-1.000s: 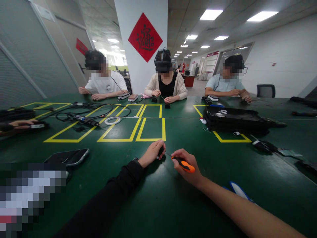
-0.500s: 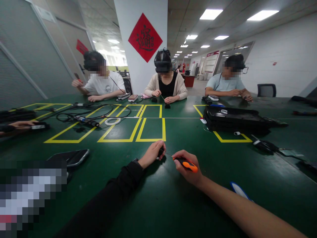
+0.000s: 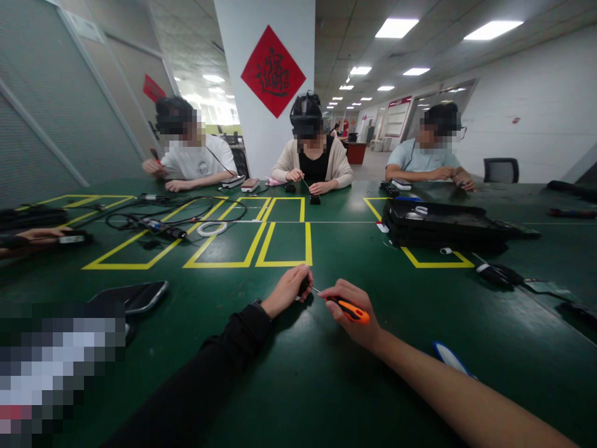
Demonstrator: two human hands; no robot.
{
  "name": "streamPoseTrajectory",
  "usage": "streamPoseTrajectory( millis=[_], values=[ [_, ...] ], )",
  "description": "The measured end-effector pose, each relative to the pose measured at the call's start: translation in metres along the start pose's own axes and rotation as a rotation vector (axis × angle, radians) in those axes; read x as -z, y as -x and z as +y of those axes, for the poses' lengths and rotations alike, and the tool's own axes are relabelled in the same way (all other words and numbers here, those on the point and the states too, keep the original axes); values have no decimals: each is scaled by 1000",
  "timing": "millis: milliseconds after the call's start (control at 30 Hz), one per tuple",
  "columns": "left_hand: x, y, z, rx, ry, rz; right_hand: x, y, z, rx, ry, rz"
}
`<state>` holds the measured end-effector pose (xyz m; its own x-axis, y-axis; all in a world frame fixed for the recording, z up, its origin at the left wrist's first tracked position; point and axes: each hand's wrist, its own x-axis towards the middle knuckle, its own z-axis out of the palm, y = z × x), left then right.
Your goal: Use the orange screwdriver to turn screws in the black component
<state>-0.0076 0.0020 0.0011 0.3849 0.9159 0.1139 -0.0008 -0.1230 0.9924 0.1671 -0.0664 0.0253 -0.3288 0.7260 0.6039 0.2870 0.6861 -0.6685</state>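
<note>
My left hand is closed around a small black object just above the green table; the fingers cover most of it, so its kind does not show. In my right hand is a screwdriver with an orange and black handle, gripped with the thumb and fingers wrapped round it. Its thin metal shaft points left and reaches the black object. Whether the tip sits in a screw cannot be made out.
A phone lies to the left, near a blurred-out patch. Cables and a white ring rest farther back. Black trays are stacked at the right. A blue-edged white item lies by my right forearm. Several co-workers sit around the table.
My right hand has shifted slightly left with the screwdriver, so less of the shaft shows between the hands. My left hand has stayed nearly still.
</note>
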Motion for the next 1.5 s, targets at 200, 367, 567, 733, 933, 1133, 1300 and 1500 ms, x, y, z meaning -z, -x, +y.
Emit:
streamPoseTrajectory(
  millis=[200, 367, 567, 733, 933, 1133, 1300, 1500],
  values=[
    [0, 0, 0, 5, 9, 19, -5, 4, 5, -115, -54, -6],
    [0, 0, 0, 4, 37, 20, -2, 3, 1, 72, 3, -121],
    [-1, -1, -3, 5, -7, 9, -4, 4, 2, -63, -27, -46],
    [0, -2, -2, -2, 25, 17, -5, 6, 1, -22, -38, -79],
    [0, -1, -1, 12, 39, 27, 0, 2, 0, -9, -52, -46],
    [0, -1, -2, 29, 26, 25, -3, 3, 5, -121, -114, 51],
    [0, -1, -1, 12, 34, 27, -3, 2, 0, 44, -11, -11],
    [0, -1, 0, 10, 34, 30, -2, 4, 0, -29, 4, -27]
  ],
)
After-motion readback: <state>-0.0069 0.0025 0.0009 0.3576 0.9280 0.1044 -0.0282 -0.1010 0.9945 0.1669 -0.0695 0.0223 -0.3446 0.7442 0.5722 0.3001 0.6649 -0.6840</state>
